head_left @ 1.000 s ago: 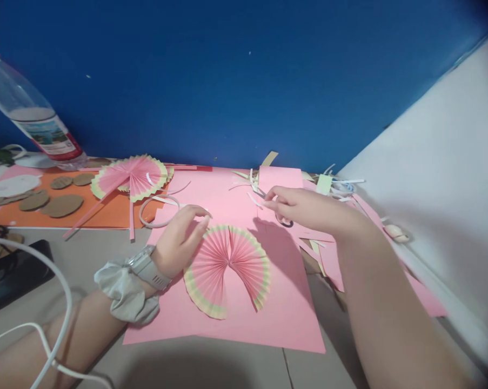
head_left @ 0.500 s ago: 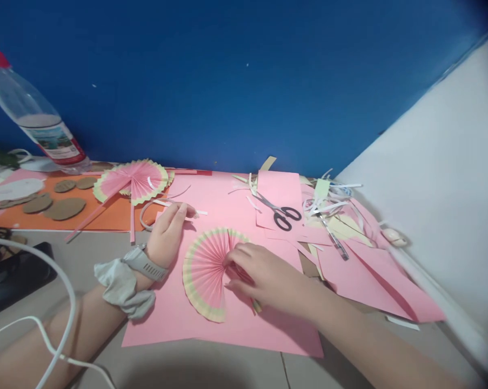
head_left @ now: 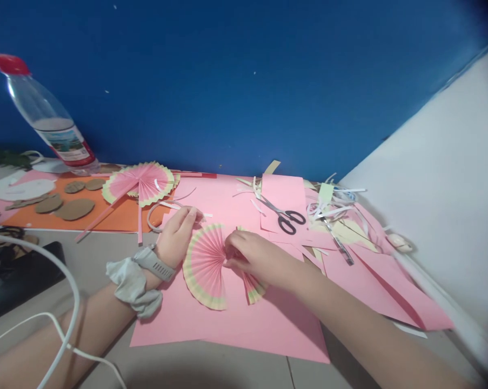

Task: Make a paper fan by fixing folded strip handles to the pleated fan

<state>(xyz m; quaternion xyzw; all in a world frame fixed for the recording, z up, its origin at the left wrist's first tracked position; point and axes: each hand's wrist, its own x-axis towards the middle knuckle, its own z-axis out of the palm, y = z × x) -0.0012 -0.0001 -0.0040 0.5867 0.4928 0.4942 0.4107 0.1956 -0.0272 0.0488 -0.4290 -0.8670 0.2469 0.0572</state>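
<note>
On pink paper (head_left: 227, 330), the right hand (head_left: 258, 255) grips a pleated fan (head_left: 205, 267).

Positions are read from the centre of the pleated paper fan (head_left: 203, 270), with twelve o'clock toward the blue wall (head_left: 244, 86). The fan, pink with a pale green-and-yellow rim, lies over a pink sheet (head_left: 231, 332). The right hand (head_left: 254, 256) enters from four o'clock, thumb and fingers pinching the fan near its centre. The left hand (head_left: 176, 232) rests at ten o'clock, just beside the rim; whether its fingertips grip anything cannot be determined. Black-handled scissors (head_left: 286, 221) lie at two o'clock. A second fan (head_left: 148, 192) lies between ten and eleven, partly over an orange sheet (head_left: 120, 219).
</note>
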